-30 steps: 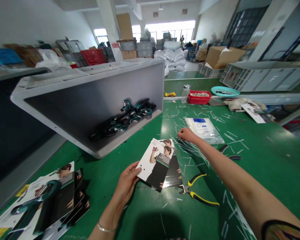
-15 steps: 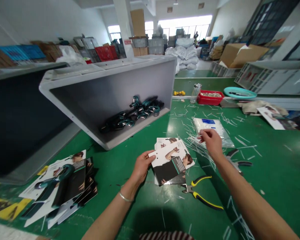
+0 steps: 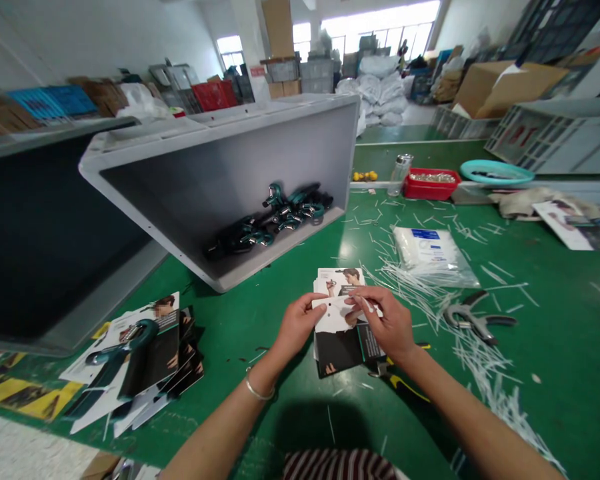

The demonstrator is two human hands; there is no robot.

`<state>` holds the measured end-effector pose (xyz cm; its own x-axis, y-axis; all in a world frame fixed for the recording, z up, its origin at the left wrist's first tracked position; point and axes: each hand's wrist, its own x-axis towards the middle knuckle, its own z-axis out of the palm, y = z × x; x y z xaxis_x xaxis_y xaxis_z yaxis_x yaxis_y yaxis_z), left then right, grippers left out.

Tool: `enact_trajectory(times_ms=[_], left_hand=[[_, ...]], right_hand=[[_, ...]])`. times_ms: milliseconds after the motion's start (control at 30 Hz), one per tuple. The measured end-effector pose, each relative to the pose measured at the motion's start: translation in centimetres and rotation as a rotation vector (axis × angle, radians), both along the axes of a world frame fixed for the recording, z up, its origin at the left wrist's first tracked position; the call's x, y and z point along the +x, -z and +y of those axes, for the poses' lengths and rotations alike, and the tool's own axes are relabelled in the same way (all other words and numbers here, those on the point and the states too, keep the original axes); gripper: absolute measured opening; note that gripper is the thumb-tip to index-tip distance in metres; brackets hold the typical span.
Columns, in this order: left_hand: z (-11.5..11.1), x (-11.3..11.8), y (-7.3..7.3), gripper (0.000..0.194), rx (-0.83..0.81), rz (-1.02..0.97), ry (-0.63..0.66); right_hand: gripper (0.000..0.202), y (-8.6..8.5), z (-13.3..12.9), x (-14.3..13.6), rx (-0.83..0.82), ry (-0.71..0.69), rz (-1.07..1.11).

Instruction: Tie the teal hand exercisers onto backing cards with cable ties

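My left hand [image 3: 297, 327] pinches the left edge of a printed backing card [image 3: 337, 348], white above and black below, with small punched holes. Beneath it lies a stack of similar cards [image 3: 347, 274]. My right hand [image 3: 387, 323] is closed over the card's upper right part, fingertips pinching a thin white strip that looks like a cable tie [image 3: 372, 307]. Partly under the right wrist are yellow-and-black cutters [image 3: 405, 387]. Grey-and-black pliers [image 3: 473, 319] rest farther right. White cable ties [image 3: 405, 283] lie loose beside a clear bag of ties [image 3: 427, 257].
A grey crate [image 3: 220, 143] on its side holds several teal-and-black hand grips [image 3: 285, 219]. At left, cards with teal grips [image 3: 140, 337] are piled near the table edge. A glass jar [image 3: 400, 175], red tray [image 3: 431, 187] and turquoise dish [image 3: 497, 173] stand at the back.
My right hand has moved left from beside the bag of ties to the card. The card under my left hand has turned straighter. The view has shifted slightly.
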<state>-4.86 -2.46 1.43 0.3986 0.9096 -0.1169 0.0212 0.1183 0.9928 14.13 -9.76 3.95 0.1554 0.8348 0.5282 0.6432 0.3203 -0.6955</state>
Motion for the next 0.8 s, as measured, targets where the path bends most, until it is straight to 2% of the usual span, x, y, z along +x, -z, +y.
enact_trajectory(times_ms=[133,233,300,400,500,667,733,800], left_hand=[[-0.3,0.0,-0.7,0.040,0.049,0.041,0.028],[-0.3,0.1,-2.1,0.038,0.110,0.062,0.073],[-0.2,0.0,-3.2,0.035,0.151,0.055,0.097],[0.0,-0.3,-4.0,0.040,0.108,0.002,0.122],[-0.3,-0.8,-2.8,0.045,0.011,-0.002,0.155],[-1.7,-1.6,0.4,0.023,0.053,0.029,0.137],[-2.1,-2.3,0.7,0.013,0.140,0.089,0.105],[-2.4,-3.4,0.5,0.012,0.240,0.183,0.140]], right_hand=[[0.015,0.6,0.6,-0.4,-0.024,-0.113,-0.020],[0.012,0.2,1.5,-0.4,-0.052,-0.231,-0.107],[0.009,-0.6,2.1,0.1,-0.141,-0.319,-0.112],[0.011,-1.9,2.7,1.2,-0.368,-0.406,0.076],[0.019,-2.5,2.9,2.1,-0.520,-0.420,0.283],[0.029,-1.6,3.5,2.4,-0.652,-0.518,0.480],[0.031,-1.0,3.8,2.3,-0.672,-0.541,0.515],[0.031,-0.3,4.0,2.1,-0.658,-0.529,0.512]])
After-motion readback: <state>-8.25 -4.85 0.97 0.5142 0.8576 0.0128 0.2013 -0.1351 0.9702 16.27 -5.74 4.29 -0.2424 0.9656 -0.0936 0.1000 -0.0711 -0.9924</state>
